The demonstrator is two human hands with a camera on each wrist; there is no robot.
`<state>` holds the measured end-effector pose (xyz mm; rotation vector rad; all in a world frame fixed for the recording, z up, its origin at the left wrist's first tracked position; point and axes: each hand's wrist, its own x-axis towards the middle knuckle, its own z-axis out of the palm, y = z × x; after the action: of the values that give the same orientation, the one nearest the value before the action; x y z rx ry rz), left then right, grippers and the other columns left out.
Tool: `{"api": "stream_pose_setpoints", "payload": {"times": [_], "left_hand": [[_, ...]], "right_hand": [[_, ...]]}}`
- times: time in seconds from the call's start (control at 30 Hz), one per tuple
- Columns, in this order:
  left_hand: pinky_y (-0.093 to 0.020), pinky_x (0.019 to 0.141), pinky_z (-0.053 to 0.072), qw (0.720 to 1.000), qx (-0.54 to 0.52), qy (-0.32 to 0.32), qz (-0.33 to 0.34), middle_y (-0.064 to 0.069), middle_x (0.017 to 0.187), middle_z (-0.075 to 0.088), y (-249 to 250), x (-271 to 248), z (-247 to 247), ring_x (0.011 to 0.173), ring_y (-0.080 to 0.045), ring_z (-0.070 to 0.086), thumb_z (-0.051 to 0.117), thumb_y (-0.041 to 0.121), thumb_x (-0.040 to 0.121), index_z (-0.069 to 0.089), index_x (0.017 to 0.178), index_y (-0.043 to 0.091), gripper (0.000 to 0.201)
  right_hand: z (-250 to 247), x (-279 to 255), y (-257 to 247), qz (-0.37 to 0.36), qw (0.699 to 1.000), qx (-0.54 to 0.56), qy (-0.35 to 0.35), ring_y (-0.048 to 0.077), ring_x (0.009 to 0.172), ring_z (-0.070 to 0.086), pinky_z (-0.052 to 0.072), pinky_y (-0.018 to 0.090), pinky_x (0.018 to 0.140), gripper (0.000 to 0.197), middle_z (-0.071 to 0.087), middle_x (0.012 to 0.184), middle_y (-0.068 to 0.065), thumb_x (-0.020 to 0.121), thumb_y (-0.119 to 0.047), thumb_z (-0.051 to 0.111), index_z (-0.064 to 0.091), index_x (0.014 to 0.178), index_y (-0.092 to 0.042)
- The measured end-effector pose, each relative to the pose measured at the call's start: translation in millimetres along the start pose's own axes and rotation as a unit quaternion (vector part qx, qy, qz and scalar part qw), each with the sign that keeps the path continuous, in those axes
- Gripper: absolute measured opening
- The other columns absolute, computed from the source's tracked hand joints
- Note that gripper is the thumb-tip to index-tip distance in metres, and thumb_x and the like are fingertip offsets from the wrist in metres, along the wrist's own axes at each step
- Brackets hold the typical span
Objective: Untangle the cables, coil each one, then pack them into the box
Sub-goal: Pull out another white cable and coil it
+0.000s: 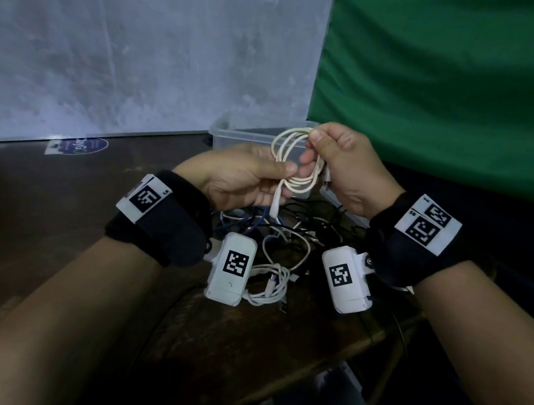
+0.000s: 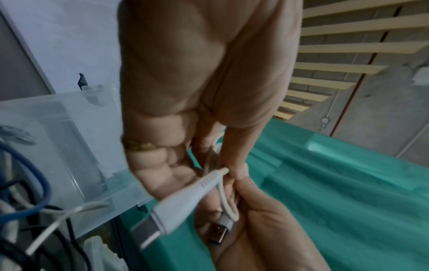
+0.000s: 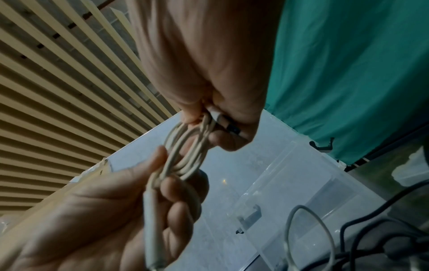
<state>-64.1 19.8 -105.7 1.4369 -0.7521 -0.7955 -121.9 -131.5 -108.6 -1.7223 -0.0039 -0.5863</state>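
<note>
One white cable is held in the air between both hands, wound into several loops above the table and just in front of the clear box. The left hand pinches the lower side of the coil between thumb and fingers, one plug hanging below them; the right hand is curled round the upper side with the other plug tucked inside. The coiling step looks nearly done, so the next move likely calls for securing the loose ends and lowering the coil into the box without letting the loops spring open. Below the hands lies one tangled heap of black, white and blue cables, too knotted to count, still to be sorted. Two wrist cameras, one box
</note>
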Motion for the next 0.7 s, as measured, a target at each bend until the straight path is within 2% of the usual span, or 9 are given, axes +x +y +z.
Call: {"api": "stream_pose_setpoints", "payload": {"times": [0.13, 0.2, 0.3, 0.37, 0.47, 0.6, 0.7], "left_hand": [[-0.021, 0.066, 0.055, 0.997, 0.014, 0.071, 0.006, -0.007, 0.077, 0.061, -3, 6, -2, 0.068, -0.013, 0.059, 0.052, 0.005, 0.093, 0.055, 0.086, 0.007, 0.008], [-0.02, 0.062, 0.057, 0.996, 0.027, 0.081, 0.008, -0.007, 0.072, 0.063, -4, 7, -1, 0.064, -0.012, 0.062, 0.054, 0.004, 0.092, 0.055, 0.083, 0.007, 0.009], [-0.019, 0.058, 0.056, 0.995, 0.063, 0.078, 0.006, -0.002, 0.061, 0.063, -4, 6, 3, 0.055, -0.006, 0.063, 0.059, 0.007, 0.089, 0.054, 0.078, 0.009, 0.012], [-0.018, 0.052, 0.055, 0.993, 0.081, 0.082, 0.002, 0.0, 0.054, 0.063, -4, 5, 5, 0.051, -0.005, 0.062, 0.062, 0.007, 0.087, 0.053, 0.076, 0.008, 0.014], [-0.017, 0.046, 0.051, 0.991, 0.091, 0.094, -0.005, -0.001, 0.051, 0.063, -4, 4, 4, 0.049, -0.006, 0.063, 0.064, 0.007, 0.085, 0.053, 0.073, 0.007, 0.017], [-0.016, 0.048, 0.052, 0.992, 0.101, 0.079, -0.008, 0.0, 0.053, 0.063, -1, 1, 4, 0.048, -0.005, 0.061, 0.062, 0.008, 0.086, 0.06, 0.079, 0.003, 0.009], [-0.015, 0.047, 0.049, 0.995, 0.085, 0.045, -0.018, 0.0, 0.054, 0.061, 4, -3, 2, 0.045, -0.005, 0.056, 0.058, 0.008, 0.089, 0.063, 0.084, 0.001, 0.01]], "right_hand": [[5, 0, 0, 0.045, 0.997, 0.065, 0.0, 0.01, 0.047, 0.043, 0.035, 0.026, 0.053, 0.028, 0.041, 0.056, -0.002, 0.101, -0.015, 0.04, 0.047, 0.074, -0.014], [6, -2, -2, 0.061, 0.995, 0.085, 0.0, 0.007, 0.044, 0.041, 0.034, 0.023, 0.05, 0.025, 0.044, 0.05, -0.007, 0.099, -0.019, 0.047, 0.046, 0.074, -0.015], [7, -4, -3, 0.027, 0.999, 0.03, 0.024, 0.005, 0.041, 0.036, 0.032, 0.018, 0.04, 0.025, 0.043, 0.045, -0.01, 0.091, -0.023, 0.062, 0.05, 0.071, -0.015], [7, -4, -2, 0.01, 0.999, -0.002, 0.048, 0.007, 0.041, 0.034, 0.031, 0.018, 0.039, 0.026, 0.041, 0.047, -0.008, 0.088, -0.025, 0.066, 0.052, 0.068, -0.015], [6, -2, 1, -0.004, 0.997, -0.036, 0.066, 0.007, 0.039, 0.035, 0.031, 0.018, 0.039, 0.028, 0.04, 0.043, -0.009, 0.089, -0.028, 0.064, 0.052, 0.067, -0.016], [5, 0, 2, -0.033, 0.992, -0.092, 0.075, 0.009, 0.04, 0.037, 0.035, 0.023, 0.045, 0.032, 0.04, 0.045, -0.005, 0.089, -0.033, 0.063, 0.051, 0.063, -0.018], [2, 2, 3, -0.066, 0.987, -0.131, 0.063, 0.009, 0.045, 0.039, 0.04, 0.022, 0.045, 0.03, 0.039, 0.054, -0.001, 0.091, -0.033, 0.06, 0.051, 0.074, -0.01]]}}
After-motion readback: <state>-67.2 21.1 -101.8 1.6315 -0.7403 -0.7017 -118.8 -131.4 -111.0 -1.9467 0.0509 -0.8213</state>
